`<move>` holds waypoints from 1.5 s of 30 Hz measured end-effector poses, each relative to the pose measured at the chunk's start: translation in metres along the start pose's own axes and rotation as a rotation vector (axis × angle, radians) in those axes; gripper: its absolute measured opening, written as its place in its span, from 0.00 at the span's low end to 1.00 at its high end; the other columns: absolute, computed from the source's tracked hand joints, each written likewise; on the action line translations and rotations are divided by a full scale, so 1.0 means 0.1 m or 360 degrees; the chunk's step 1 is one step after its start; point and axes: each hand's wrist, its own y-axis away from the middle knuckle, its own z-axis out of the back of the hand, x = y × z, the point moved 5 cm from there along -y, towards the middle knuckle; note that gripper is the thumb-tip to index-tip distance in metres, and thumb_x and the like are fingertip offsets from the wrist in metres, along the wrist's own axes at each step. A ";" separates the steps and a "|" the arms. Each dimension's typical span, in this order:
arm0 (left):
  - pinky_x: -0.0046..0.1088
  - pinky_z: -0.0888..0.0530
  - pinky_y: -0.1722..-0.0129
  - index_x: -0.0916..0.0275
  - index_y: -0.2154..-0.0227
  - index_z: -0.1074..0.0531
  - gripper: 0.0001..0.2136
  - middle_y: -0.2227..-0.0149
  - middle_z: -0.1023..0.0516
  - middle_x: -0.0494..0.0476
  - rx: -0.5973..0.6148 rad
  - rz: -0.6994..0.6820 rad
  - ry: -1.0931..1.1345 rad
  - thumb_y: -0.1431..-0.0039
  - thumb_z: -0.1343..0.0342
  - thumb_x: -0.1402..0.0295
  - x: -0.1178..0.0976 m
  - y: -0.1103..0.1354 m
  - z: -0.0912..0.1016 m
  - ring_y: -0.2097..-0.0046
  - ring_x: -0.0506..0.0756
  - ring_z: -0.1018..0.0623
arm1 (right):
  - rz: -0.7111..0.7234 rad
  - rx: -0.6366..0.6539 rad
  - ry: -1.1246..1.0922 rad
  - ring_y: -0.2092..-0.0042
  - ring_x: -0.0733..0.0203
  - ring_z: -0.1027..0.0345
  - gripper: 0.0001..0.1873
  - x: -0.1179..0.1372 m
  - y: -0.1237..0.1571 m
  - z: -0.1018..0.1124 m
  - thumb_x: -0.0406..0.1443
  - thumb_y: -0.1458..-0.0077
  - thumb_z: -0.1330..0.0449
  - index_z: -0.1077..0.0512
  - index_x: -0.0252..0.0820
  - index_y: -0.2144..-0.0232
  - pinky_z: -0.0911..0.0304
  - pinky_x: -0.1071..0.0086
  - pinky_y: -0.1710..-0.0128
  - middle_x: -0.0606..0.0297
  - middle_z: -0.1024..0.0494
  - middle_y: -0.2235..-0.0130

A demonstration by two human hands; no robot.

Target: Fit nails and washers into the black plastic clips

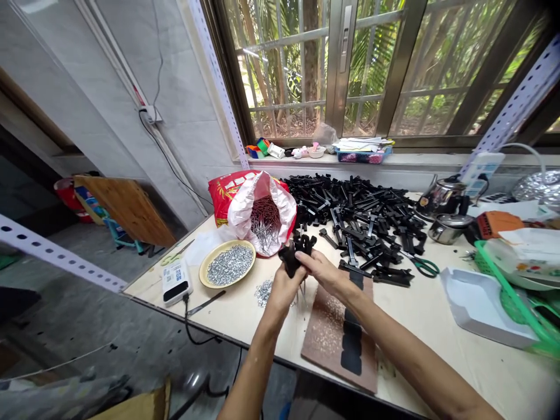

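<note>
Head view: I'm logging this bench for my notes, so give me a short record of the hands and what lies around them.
left hand: grips a bunch of black parts above the table
right hand: fingers on the same bunch
under hands: loose screws, brown board with a black strip
left of hands: yellow plate of screws, bag of nails
behind hands: pile of black parts, scissors
right side: white tray, green basket
</note>
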 end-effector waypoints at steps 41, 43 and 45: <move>0.33 0.29 0.54 0.68 0.55 0.27 0.25 0.60 0.21 0.62 -0.0192 -0.0044 0.0074 0.47 0.44 0.51 -0.07 -0.02 0.02 0.56 0.59 0.23 | 0.0391 -0.0239 0.0100 0.52 0.57 0.34 0.20 0.11 0.15 -0.11 0.47 0.46 0.43 0.30 0.42 0.55 0.40 0.63 0.47 0.62 0.26 0.56; 0.33 0.30 0.54 0.67 0.53 0.28 0.25 0.59 0.21 0.62 -0.0202 -0.0039 0.0142 0.46 0.45 0.51 -0.04 -0.06 0.06 0.56 0.59 0.23 | 0.0363 -0.0107 0.0115 0.54 0.59 0.33 0.21 0.11 0.18 -0.17 0.46 0.45 0.43 0.32 0.42 0.53 0.39 0.64 0.49 0.63 0.26 0.56; 0.33 0.30 0.54 0.68 0.55 0.27 0.25 0.60 0.21 0.62 -0.0238 -0.0013 0.0125 0.47 0.45 0.51 0.00 -0.12 0.12 0.56 0.59 0.23 | 0.0321 -0.0027 0.0119 0.57 0.59 0.32 0.24 0.07 0.17 -0.19 0.45 0.49 0.40 0.33 0.41 0.52 0.36 0.66 0.53 0.63 0.25 0.58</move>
